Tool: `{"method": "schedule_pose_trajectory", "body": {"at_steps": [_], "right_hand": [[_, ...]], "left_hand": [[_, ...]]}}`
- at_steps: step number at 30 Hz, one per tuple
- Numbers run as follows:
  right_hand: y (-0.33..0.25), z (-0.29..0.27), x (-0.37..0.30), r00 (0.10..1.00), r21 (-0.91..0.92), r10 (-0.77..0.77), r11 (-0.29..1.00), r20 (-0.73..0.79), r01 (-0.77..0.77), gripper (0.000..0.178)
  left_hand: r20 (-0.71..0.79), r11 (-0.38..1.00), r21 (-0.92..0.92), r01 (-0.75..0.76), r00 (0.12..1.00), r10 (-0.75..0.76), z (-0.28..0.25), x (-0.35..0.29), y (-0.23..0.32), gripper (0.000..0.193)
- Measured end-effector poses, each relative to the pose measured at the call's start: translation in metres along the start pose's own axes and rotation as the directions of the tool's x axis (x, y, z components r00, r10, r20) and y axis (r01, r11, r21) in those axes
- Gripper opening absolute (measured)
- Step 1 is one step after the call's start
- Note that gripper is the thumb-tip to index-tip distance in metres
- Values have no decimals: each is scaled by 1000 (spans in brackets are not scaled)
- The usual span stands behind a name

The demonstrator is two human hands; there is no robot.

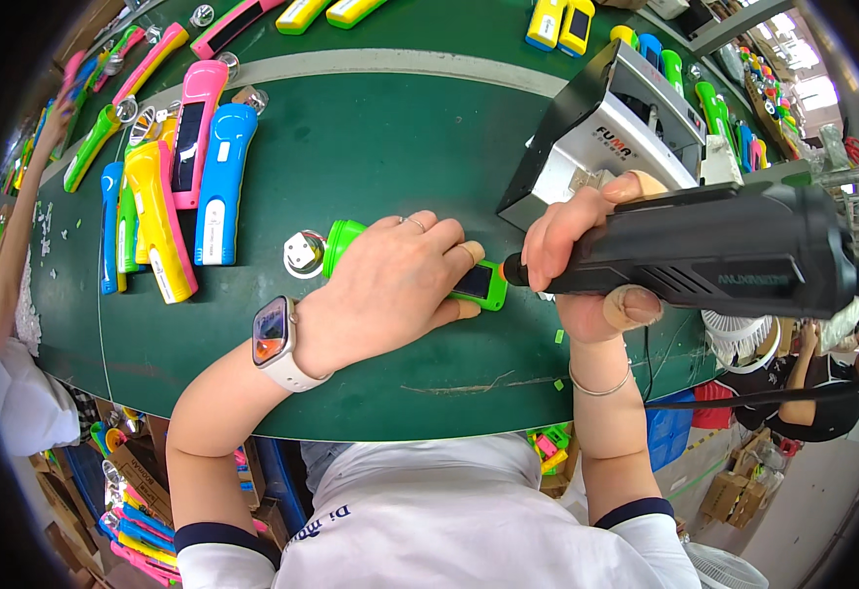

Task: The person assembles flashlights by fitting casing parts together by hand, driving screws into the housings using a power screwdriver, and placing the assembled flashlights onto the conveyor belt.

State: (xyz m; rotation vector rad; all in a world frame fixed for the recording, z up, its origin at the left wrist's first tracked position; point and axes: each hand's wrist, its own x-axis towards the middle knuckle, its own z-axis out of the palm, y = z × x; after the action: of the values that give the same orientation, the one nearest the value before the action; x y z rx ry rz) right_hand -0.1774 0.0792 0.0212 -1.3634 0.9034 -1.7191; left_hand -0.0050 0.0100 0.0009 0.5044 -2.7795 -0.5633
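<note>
My left hand (390, 270) lies closed over a green flashlight (344, 239) and presses it to the green table. The flashlight's middle is hidden under my palm, while its wide head and dark-panelled tail end show on either side. In my right hand (579, 245) is a black electric screwdriver (714, 250), held level with tape around my thumb and a finger. Its orange-ringed tip meets the flashlight's tail end; the bit itself cannot be made out. Just left of the flashlight head sits a small round white part (303, 253), with thin wires near it.
Left of my hands are piled flashlights: blue (225, 187), yellow-and-pink (160, 221) and pink (194, 128). A silver-and-black box machine (587, 147) stands beyond the screwdriver. A curved grey rail (390, 65) crosses the far table. Other people are at both sides; a cable (773, 397) hangs right.
</note>
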Motion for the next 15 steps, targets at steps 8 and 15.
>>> {"method": "schedule_pose_trajectory", "body": {"at_steps": [8,15], "right_hand": [[-20,-17,-11,980,157,-195,967,-42,200,78],[5,-19,-13,984,-52,-91,995,-153,84,77]], "left_hand": [[-4,999,38,-8,1000,9,0,-2,1,46],[-39,1000,1,23,999,-23,3,-1,4,47]]}}
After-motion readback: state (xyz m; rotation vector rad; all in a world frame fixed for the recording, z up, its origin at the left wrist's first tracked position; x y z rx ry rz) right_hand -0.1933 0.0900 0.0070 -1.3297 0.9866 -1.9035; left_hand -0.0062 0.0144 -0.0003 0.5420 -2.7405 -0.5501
